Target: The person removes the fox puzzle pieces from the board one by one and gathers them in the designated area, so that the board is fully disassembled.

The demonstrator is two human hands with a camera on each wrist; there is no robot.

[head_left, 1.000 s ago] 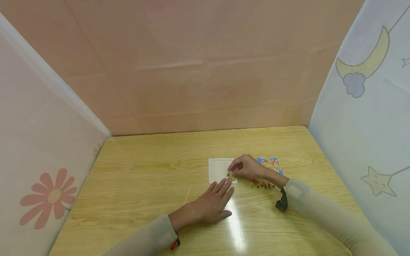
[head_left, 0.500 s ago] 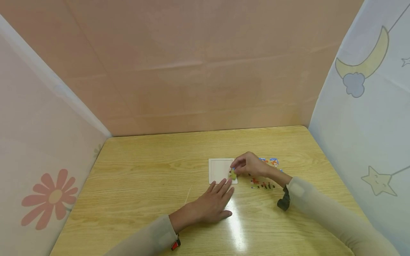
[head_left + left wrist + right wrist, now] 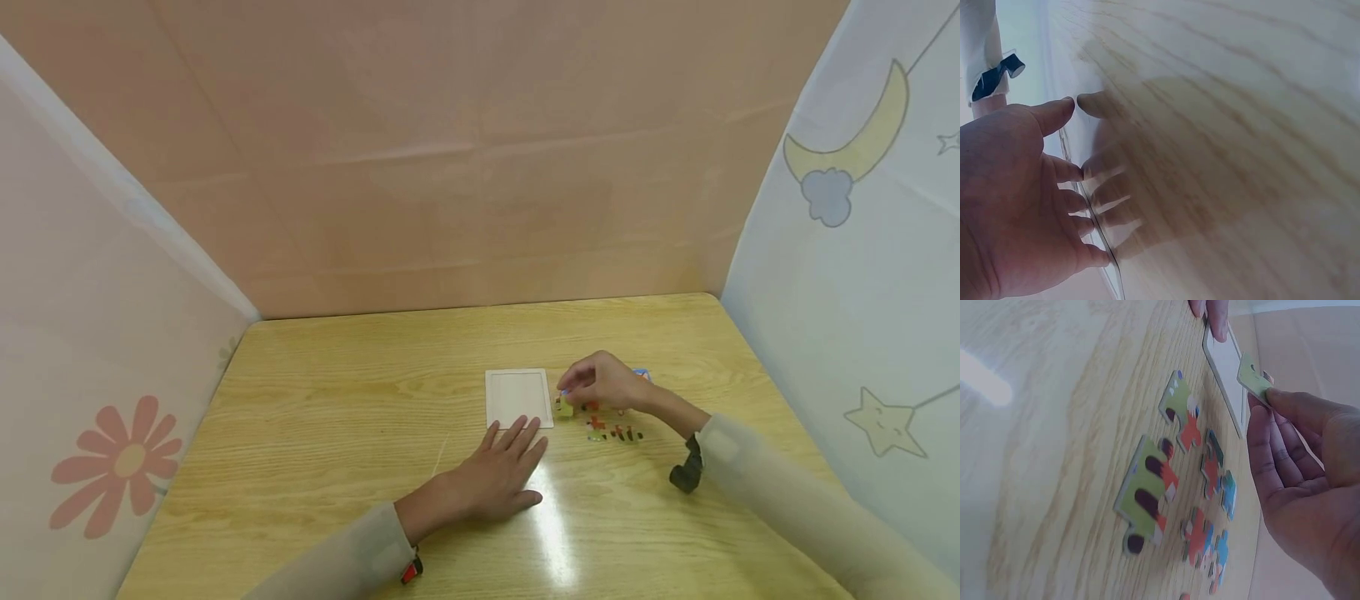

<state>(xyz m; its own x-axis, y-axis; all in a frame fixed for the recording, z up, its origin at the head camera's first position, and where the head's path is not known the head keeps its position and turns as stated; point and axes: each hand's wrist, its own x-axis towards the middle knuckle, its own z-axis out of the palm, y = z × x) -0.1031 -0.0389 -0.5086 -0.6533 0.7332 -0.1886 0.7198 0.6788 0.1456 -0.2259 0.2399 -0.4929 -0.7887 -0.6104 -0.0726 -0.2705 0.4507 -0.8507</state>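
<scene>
A green jigsaw puzzle piece (image 3: 1252, 377) is pinched between the thumb and fingers of my right hand (image 3: 609, 383), just right of a white square puzzle tray (image 3: 519, 398). In the right wrist view the piece stands out against the tray's edge. My left hand (image 3: 495, 482) lies flat, fingers spread, with its fingertips at the tray's front rim. The palm of that hand (image 3: 1016, 200) shows in the left wrist view, fingertips against the tray's edge. No piece lies inside the tray.
Loose jigsaw pieces lie right of the tray, partly under my right hand: a green one with dark patches (image 3: 1147, 487), one with orange (image 3: 1182, 409), and several with blue. The wooden table (image 3: 337, 400) meets fabric walls at its back and sides.
My right hand has moved right with the green puzzle piece, from over the tray's lower right corner to beside it. The left hand has stayed in place.
</scene>
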